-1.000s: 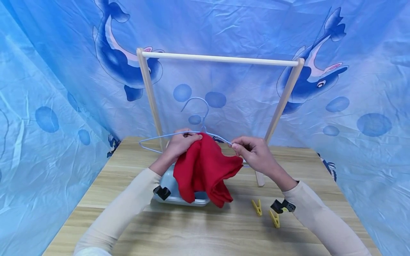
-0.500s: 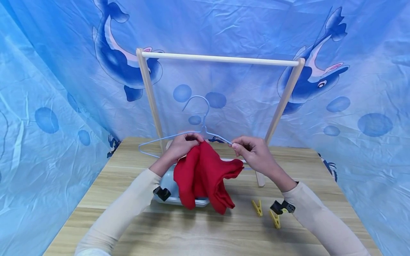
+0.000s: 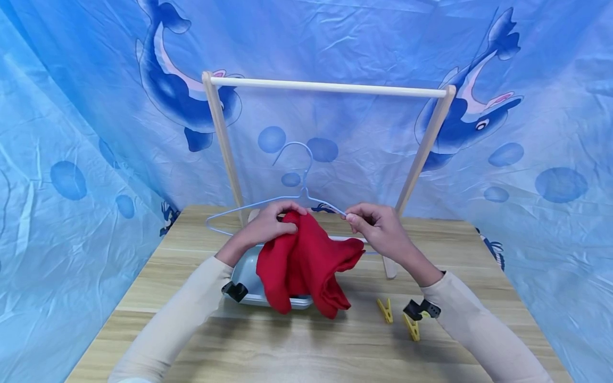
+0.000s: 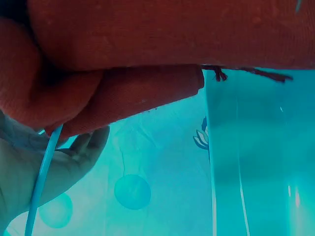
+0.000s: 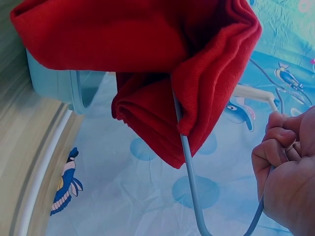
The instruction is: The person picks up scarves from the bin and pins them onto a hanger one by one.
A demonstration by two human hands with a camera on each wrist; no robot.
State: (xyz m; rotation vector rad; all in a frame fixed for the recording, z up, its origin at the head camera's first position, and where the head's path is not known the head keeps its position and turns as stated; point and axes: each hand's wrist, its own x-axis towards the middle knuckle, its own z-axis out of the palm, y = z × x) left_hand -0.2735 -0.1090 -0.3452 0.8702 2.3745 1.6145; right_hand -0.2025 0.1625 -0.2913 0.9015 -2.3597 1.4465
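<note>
In the head view a folded red cloth [image 3: 311,260] hangs in loose folds below a light blue wire hanger [image 3: 254,204]. My left hand [image 3: 268,223] holds the cloth near its top, thumb in front and fingers over its upper edge. My right hand [image 3: 378,229] pinches the hanger's right shoulder, keeping its hook upright. The right wrist view shows the hanger's lower bar [image 5: 191,177] running into the folds of the cloth [image 5: 216,83], and my curled right fingers [image 5: 275,147] round the wire. In the left wrist view the cloth [image 4: 147,34] hides most of my left fingers.
Behind my hands stands a wooden rack with a white top rail [image 3: 330,88]. A pale blue-grey basin [image 3: 249,271] sits under the cloth. Two yellow clothespins [image 3: 385,310] lie at the right on the wooden table [image 3: 191,330]. A blue dolphin-print curtain [image 3: 96,213] surrounds the table.
The cloth has dropped from over the hanger's shoulder to below it. My left hand has lowered slightly and spread its thumb and fingers wider. The right hand stays in place.
</note>
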